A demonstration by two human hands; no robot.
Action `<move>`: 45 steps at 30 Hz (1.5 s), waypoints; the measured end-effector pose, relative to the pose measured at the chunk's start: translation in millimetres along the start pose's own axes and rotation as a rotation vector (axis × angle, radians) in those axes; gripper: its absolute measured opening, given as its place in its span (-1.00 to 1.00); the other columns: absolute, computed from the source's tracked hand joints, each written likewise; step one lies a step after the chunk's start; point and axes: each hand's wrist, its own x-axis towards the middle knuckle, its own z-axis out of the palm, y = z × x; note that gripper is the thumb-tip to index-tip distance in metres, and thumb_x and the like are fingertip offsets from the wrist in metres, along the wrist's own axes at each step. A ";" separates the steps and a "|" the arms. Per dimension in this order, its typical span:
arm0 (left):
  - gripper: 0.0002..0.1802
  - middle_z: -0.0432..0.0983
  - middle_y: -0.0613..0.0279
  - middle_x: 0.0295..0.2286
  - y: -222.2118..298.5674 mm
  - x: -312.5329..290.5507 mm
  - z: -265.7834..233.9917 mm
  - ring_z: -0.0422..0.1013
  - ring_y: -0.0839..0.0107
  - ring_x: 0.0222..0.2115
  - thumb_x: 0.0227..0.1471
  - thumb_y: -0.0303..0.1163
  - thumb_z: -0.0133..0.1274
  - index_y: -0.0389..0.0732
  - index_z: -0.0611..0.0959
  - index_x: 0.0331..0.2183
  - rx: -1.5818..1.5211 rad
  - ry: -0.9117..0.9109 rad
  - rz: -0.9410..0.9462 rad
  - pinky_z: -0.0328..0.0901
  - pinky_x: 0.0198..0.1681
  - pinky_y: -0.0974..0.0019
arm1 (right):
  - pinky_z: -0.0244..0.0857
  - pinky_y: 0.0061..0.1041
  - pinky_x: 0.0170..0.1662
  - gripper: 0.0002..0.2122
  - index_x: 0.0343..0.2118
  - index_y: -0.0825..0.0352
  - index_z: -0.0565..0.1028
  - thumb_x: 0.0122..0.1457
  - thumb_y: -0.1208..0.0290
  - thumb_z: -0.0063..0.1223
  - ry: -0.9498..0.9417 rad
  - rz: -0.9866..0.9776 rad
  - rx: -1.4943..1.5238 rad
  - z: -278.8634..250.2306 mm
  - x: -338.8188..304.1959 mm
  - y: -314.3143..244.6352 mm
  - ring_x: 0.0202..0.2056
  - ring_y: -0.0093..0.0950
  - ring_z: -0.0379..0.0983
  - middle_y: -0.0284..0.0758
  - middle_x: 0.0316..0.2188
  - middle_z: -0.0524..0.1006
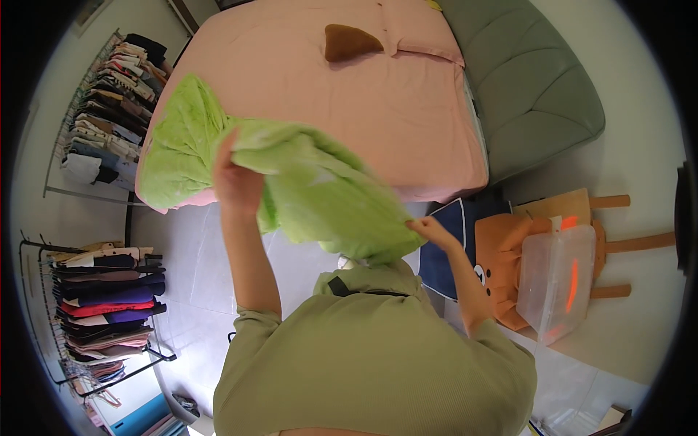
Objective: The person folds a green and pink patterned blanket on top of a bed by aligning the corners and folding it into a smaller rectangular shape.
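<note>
A: Where is the green blanket (309, 190) now?
B: One part lies crumpled on the bed (320, 98); the rest hangs between the hands, beyond the bed's near edge. The right hand (432, 229) pinches one end. The left hand (240, 182) is blurred, but seems closed on the upper edge.
A: Is the work finished?
B: I judge it half-way: the blanket is neither flat nor folded yet.

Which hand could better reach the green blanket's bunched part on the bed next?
Probably the left hand: it is nearer that bunched part; the right hand pinches the blanket farther away.
</note>
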 end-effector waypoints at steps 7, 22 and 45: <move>-0.69 0.44 0.20 -0.26 -78.9 -17.6 57.4 0.33 0.38 -0.18 0.03 -0.27 -0.11 -0.29 0.48 -0.25 0.263 -0.105 -0.401 0.16 -0.05 0.31 | 0.09 -0.36 -0.01 -0.44 -0.06 0.34 0.29 -0.21 0.39 0.21 0.609 -0.854 -0.205 10.6 -25.7 -136.7 -0.07 -0.32 0.28 -0.27 -0.16 0.39; -0.83 0.40 0.17 -0.50 -137.3 -21.0 56.8 0.33 0.39 -0.41 -0.03 -0.37 -0.06 -0.29 0.45 -0.48 0.839 -0.497 0.075 0.23 -0.31 0.37 | 0.20 -0.69 -0.30 -0.84 -0.27 0.42 0.37 0.04 0.61 -0.09 0.694 -0.915 0.223 -6.3 -36.7 -201.5 -0.36 -0.66 0.32 -0.41 -0.40 0.42; -0.77 0.31 0.22 -0.07 -205.5 205.6 -27.8 0.34 0.25 -0.22 -0.23 -0.43 0.13 -0.20 0.59 -0.38 1.475 -0.732 0.354 0.28 -0.25 0.32 | 0.06 -0.74 -0.41 -0.95 -0.51 0.37 0.31 -0.03 0.52 -0.17 0.825 -0.923 0.127 -197.3 -50.9 -174.4 -0.47 -0.72 0.13 -0.50 -0.55 0.26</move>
